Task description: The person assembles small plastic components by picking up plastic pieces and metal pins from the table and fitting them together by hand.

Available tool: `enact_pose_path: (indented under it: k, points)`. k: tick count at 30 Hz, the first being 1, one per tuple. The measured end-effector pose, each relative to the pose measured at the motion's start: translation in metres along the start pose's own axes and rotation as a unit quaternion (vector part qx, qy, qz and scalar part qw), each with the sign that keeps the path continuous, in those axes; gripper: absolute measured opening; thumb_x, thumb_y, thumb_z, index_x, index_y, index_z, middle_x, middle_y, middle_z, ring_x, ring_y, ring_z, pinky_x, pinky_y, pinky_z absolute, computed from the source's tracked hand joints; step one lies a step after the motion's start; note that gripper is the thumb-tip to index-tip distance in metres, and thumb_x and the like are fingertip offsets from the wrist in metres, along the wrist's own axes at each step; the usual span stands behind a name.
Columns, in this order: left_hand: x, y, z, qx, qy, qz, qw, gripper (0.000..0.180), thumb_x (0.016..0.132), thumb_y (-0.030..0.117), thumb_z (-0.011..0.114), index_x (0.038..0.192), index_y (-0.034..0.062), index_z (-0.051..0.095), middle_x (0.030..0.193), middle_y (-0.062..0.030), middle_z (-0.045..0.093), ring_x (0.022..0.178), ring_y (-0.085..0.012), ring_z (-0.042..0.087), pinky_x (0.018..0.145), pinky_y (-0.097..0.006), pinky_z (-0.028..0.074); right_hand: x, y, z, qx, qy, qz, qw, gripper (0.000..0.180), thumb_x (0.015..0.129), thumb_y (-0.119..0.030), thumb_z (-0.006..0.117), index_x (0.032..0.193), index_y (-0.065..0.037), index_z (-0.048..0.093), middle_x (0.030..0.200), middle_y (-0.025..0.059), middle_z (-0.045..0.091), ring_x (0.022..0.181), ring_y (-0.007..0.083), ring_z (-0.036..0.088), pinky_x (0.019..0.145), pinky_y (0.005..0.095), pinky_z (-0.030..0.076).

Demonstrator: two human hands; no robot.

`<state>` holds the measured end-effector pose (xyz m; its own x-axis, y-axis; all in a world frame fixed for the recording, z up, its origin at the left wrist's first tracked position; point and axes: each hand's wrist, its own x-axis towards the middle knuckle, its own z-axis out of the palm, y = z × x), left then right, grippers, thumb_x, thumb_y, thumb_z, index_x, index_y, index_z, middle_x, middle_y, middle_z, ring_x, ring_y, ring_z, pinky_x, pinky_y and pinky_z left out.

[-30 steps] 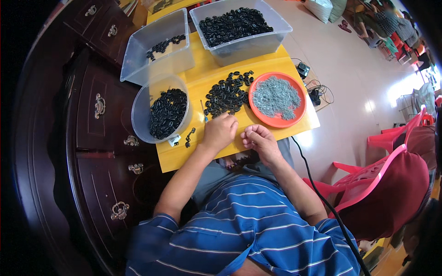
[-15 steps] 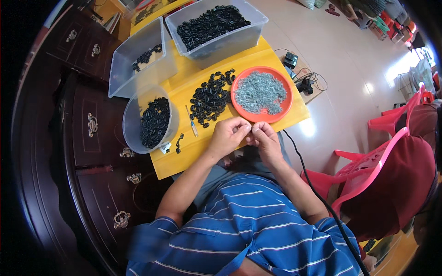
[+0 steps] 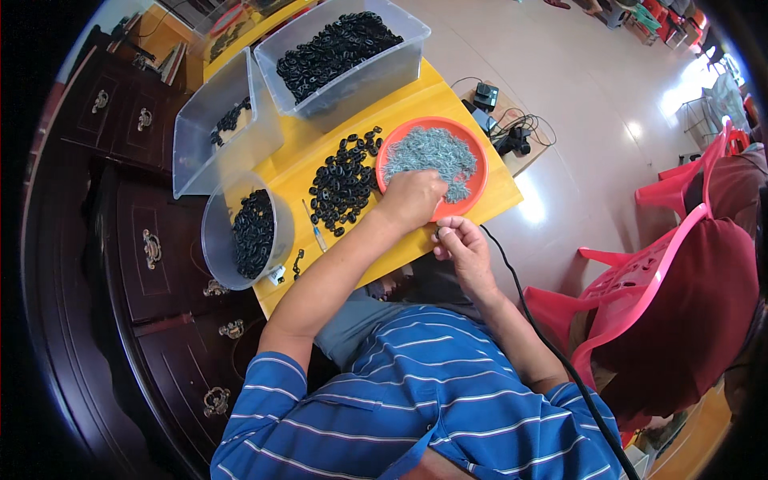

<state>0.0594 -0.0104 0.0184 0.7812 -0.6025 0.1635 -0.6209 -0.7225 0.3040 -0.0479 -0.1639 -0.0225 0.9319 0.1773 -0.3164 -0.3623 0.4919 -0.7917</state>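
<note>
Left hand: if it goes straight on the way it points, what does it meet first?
The left hand is already at the orange plate; the grey pile probably comes first, though depth is unclear.

A pale glossy tiled floor (image 3: 576, 152) is brightened by glare at the right. Dark wooden drawers (image 3: 152, 264) are seen left; pink plastic chairs (image 3: 640, 288) right.

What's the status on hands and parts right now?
Left hand in the orange plate, on grey clips. Right hand pinched at table edge. Black rings alongside; nothing blocking.
</note>
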Motion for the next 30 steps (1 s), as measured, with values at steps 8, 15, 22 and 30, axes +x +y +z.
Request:
enact_pose_path:
  k: [8, 15, 22, 30]
  points:
    - [0.020, 0.000, -0.007, 0.085, -0.084, 0.048, 0.992, 0.009, 0.076, 0.014, 0.066, 0.078, 0.0064, 0.072, 0.084, -0.0132, 0.070, 0.081, -0.0329, 0.072, 0.068, -0.046, 0.058, 0.002, -0.002, -0.001, -0.008, -0.002, 0.009, 1.000, 0.015, 0.102, -0.015, 0.059, 0.114, -0.006, 0.061, 0.094, 0.0012, 0.066, 0.073, 0.0061, 0.061, 0.067, 0.0205, 0.051]
    - [0.017, -0.008, -0.013, 0.054, -0.071, 0.061, 0.994, 0.010, 0.076, 0.014, 0.065, 0.080, 0.0057, 0.069, 0.079, -0.0143, 0.069, 0.077, -0.0349, 0.071, 0.067, -0.047, 0.057, -0.002, -0.002, 0.001, -0.011, -0.004, -0.004, 1.000, 0.014, 0.102, -0.014, 0.059, 0.114, -0.006, 0.061, 0.094, 0.0014, 0.066, 0.073, 0.0065, 0.061, 0.067, 0.0204, 0.051]
    - [-0.029, 0.018, -0.057, -0.074, -0.026, 0.028, 0.996, 0.012, 0.084, 0.017, 0.062, 0.085, 0.0061, 0.059, 0.080, -0.0129, 0.067, 0.076, -0.0339, 0.068, 0.066, -0.047, 0.053, -0.008, -0.005, 0.008, -0.022, -0.022, -0.005, 1.000, 0.013, 0.102, -0.013, 0.058, 0.111, -0.005, 0.063, 0.092, 0.0009, 0.066, 0.073, 0.0057, 0.060, 0.067, 0.0204, 0.050]
    - [-0.114, 0.041, -0.063, -0.127, 0.033, -0.048, 0.990, 0.014, 0.082, 0.016, 0.065, 0.083, 0.0061, 0.056, 0.077, -0.0125, 0.064, 0.072, -0.0326, 0.066, 0.062, -0.044, 0.051, -0.018, 0.004, 0.036, -0.062, -0.154, 0.028, 0.986, 0.015, 0.103, -0.018, 0.059, 0.105, -0.004, 0.063, 0.085, -0.0008, 0.065, 0.071, 0.0052, 0.057, 0.066, 0.0196, 0.047]
